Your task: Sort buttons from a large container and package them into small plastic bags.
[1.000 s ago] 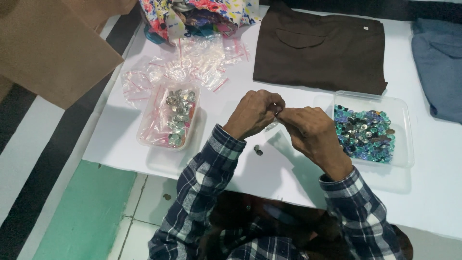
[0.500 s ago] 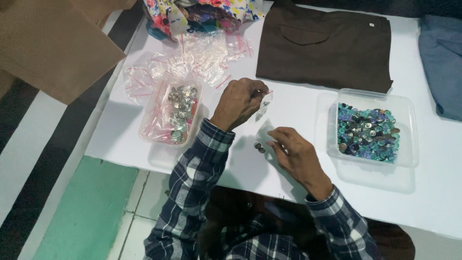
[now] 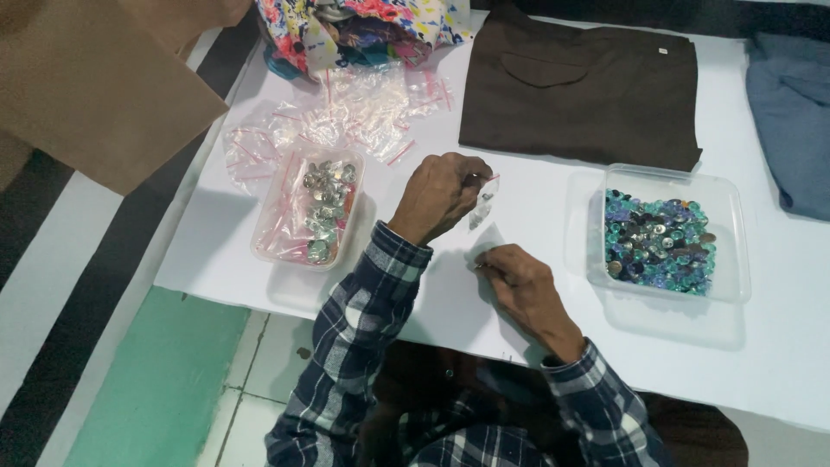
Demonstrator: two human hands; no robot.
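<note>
Between two clear tubs on the white tabletop [image 3: 536,207], the left hand [image 3: 437,195] pinches a small clear bag [image 3: 481,203] while the right hand [image 3: 519,281] rests, fingertips pinched on something tiny.

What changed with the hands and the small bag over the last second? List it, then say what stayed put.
The hands, pressed together a second ago, parted. The left hand lifted the small clear bag up and away; the right hand dropped to the white table, fingertips pinched near the spot where small pieces lay earlier. Unmoved: the tray of silver buttons, the tray of blue-green buttons, the brown garment.
</note>
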